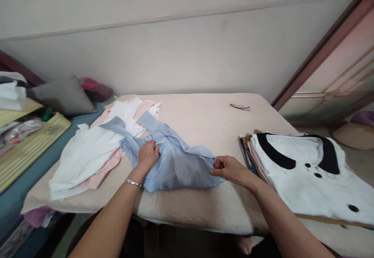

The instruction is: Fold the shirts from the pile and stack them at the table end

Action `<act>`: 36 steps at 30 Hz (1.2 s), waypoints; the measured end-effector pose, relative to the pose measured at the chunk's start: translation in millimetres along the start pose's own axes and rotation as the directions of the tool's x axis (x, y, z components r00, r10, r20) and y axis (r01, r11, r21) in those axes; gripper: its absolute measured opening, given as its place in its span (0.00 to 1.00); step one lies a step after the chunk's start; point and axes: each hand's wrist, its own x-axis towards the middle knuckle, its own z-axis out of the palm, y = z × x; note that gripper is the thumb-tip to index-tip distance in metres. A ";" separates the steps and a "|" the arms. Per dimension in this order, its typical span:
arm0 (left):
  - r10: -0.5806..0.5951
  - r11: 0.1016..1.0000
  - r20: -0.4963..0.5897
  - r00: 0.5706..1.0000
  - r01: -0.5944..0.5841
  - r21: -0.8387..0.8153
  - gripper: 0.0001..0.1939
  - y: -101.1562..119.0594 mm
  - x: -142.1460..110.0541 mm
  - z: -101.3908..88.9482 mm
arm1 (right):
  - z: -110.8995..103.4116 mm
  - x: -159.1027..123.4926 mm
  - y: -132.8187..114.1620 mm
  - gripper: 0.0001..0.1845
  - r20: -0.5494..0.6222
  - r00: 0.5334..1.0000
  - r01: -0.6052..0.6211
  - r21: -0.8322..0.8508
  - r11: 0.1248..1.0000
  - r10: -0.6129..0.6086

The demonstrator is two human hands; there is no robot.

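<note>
A light blue striped garment (184,166), which looks like a shirt, lies bunched on the covered table in front of me. Its loose flaps reach up and left onto a heap of other clothes. My left hand (148,154), with a silver bangle at the wrist, is closed on the fabric near its upper left part. At the garment's right end, my right hand (226,167) pinches the edge of the cloth between thumb and fingers. Part of the garment under the left hand is hidden.
White and pink clothes (84,152) lie heaped at the left. On the right stands a folded stack topped by a white garment with black collar trim (306,188). Glasses (240,106) rest at the back of the table (201,113). A grey cushion (62,96) sits beyond the left side.
</note>
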 end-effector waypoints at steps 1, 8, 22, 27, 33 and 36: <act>-0.004 1.000 0.007 1.000 0.004 -0.003 0.14 -1.6 1.0 0.6 | -2.9 -0.6 -0.2 0.13 -0.015 1.000 -0.004 -0.002 1.000 0.004; -0.019 0.999 0.031 0.999 0.018 0.028 0.19 -9.9 7.9 -16.2 | -3.6 0.7 -5.4 0.10 -0.134 0.991 -0.039 -0.090 0.995 0.027; -0.179 0.971 0.221 0.959 0.135 0.198 0.17 -50.2 6.4 -32.8 | 40.1 9.8 -18.7 0.09 -0.376 0.923 0.013 -0.177 0.984 -0.080; -0.179 0.974 0.208 0.962 0.143 0.174 0.17 -44.3 5.0 -31.9 | 58.3 8.9 -22.5 0.09 -0.355 0.934 -0.140 -0.442 0.886 -0.030; -0.187 0.972 0.203 0.961 0.152 0.178 0.16 -44.7 5.8 -29.7 | 57.6 8.4 -22.5 0.10 -0.278 0.959 -0.106 -0.500 0.860 -0.044; -0.184 0.970 0.209 0.960 0.143 0.198 0.16 -46.0 7.3 -27.6 | 54.6 7.2 -24.0 0.10 -0.273 0.960 -0.083 -0.494 0.865 -0.064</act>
